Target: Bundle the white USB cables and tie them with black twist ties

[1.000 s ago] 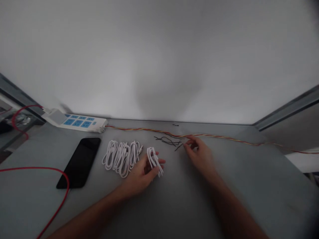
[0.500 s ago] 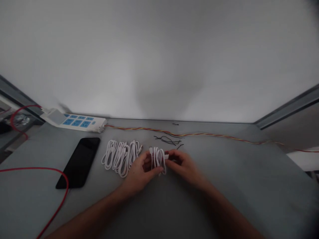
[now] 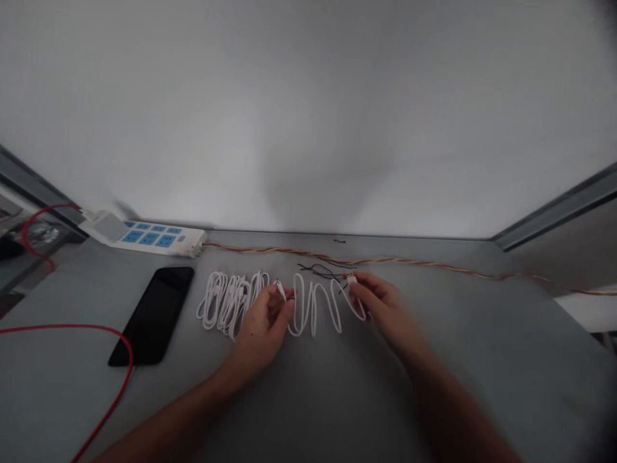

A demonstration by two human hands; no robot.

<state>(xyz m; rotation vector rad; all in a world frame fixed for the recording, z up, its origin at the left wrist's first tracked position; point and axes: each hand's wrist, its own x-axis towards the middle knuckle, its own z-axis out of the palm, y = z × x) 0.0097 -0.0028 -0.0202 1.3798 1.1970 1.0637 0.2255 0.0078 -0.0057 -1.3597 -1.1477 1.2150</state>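
Between my hands a white USB cable (image 3: 313, 308) lies spread in loose zigzag loops above the grey table. My left hand (image 3: 264, 325) pinches one end of it, with a slim white plug pointing up from the fingertips. At the cable's other end, my right hand (image 3: 383, 302) grips the wider white USB plug (image 3: 351, 279) between thumb and fingers. Just left of my left hand, several coiled white cables (image 3: 226, 299) lie side by side, partly covered by that hand.
A black phone (image 3: 153, 315) lies at the left, near a red cable (image 3: 126, 347). Behind it stands a white power strip (image 3: 157, 236) with blue sockets. A twisted red-yellow wire (image 3: 414, 261) runs along the back. Several black twist ties (image 3: 321, 270) lie behind the hands.
The bundled cable has been pulled apart into wide loops. My right hand moved right with the USB plug, while my left hand shifted slightly left with the other end.
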